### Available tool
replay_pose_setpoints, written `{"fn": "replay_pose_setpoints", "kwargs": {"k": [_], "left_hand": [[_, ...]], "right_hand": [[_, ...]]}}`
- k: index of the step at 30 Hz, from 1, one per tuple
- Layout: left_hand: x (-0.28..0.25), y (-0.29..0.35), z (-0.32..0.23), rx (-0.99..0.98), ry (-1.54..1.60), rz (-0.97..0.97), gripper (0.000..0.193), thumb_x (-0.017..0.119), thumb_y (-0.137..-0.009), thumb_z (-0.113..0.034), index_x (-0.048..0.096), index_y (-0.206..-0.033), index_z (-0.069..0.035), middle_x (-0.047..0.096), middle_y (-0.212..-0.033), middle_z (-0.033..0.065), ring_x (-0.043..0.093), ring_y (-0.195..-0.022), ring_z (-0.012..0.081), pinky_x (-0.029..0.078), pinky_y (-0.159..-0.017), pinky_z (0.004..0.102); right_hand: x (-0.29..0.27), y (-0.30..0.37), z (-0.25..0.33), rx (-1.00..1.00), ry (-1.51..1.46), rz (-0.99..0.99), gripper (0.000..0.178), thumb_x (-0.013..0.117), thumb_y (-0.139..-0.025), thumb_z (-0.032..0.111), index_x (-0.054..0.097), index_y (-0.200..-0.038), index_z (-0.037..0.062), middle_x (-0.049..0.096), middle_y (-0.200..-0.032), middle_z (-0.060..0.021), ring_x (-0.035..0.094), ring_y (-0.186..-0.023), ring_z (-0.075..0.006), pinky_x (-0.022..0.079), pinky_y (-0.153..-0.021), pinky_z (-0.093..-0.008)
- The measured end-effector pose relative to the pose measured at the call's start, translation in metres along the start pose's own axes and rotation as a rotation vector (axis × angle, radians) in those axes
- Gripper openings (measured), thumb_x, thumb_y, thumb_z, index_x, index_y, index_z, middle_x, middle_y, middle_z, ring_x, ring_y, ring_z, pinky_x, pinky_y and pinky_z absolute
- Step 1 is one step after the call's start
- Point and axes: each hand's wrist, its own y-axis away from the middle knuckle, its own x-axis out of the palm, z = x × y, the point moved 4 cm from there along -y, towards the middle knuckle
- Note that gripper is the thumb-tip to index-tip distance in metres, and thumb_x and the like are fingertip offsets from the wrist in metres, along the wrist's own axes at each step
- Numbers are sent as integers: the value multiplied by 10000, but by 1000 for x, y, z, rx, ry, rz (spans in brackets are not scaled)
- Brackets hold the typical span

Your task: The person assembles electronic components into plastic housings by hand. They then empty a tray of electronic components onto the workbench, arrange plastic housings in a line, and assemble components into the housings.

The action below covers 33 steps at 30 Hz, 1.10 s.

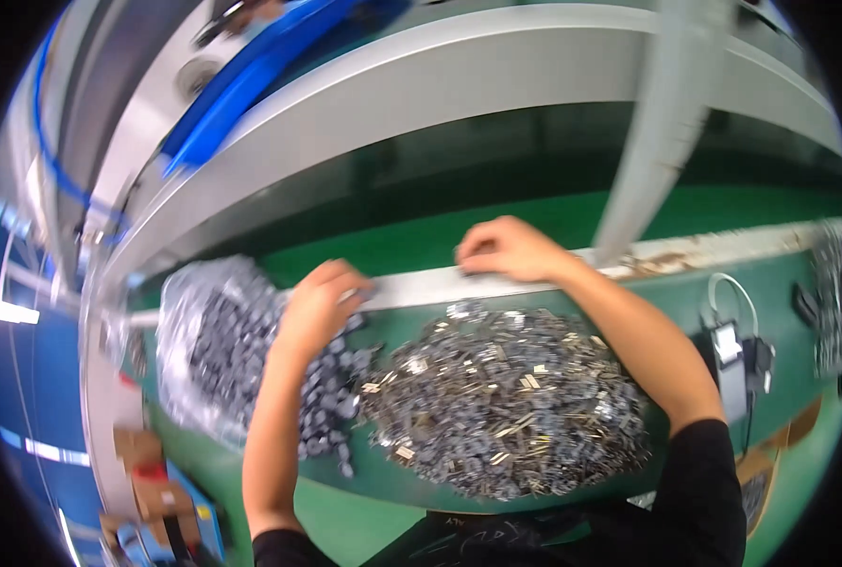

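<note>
My left hand [322, 307] is over the pale metal rail [411, 290] at the far side of the green table. Its fingers are curled together, with a small light spot at the fingertips too blurred to name. To the right, my right hand [513, 251] is at the same rail, thumb and fingers closed in a pinch; whatever they hold is hidden. Close to my left forearm, small dark grey parts [222, 345] spill from a clear plastic bag [177, 317]. Between my forearms lies a wide heap of small metal and dark parts [525, 416].
A grey upright post [652, 142] rises from the rail on the right. Beyond the rail runs a green surface [402, 225]. A white device with a cable [731, 369] lies at the table's right. Cardboard boxes [156, 496] stand on the floor at lower left.
</note>
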Motion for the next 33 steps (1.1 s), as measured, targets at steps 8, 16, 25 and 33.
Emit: {"fn": "replay_pose_setpoints", "kwargs": {"k": [8, 16, 25, 33], "left_hand": [[25, 14, 0, 216, -412, 80, 124, 645, -677, -62, 698, -787, -85, 576, -870, 8, 522, -922, 212, 461, -847, 348], [-32, 31, -1, 40, -200, -204, 287, 627, -698, 1, 669, -975, -62, 573, -972, 91, 522, -1019, 265, 447, -874, 352], [-52, 160, -50, -664, 396, -563, 141, 677, -823, -41, 706, -961, -50, 623, -773, 63, 581, -607, 123, 441, -533, 235], [10, 101, -50, -621, 873, -408, 347, 617, -916, -115, 589, -1233, 24, 690, -1001, 135, 652, -791, 137, 541, -703, 264]], "right_hand": [[24, -7, 7, 206, -144, -2, 110, 688, -846, 64, 665, -931, -1, 666, -932, -51, 616, -842, -111, 494, -796, -265], [21, -3, 8, 194, -148, -44, 150, 708, -840, 99, 670, -943, -3, 685, -919, -62, 628, -846, -114, 502, -787, -268], [54, -16, 100, 39, -255, 173, 103, 697, -830, 25, 681, -922, -16, 637, -995, -71, 614, -851, -110, 499, -743, -260], [90, -26, 88, 93, -152, 361, 102, 681, -852, 49, 665, -939, -1, 651, -990, -67, 617, -893, -138, 507, -792, -286]]}}
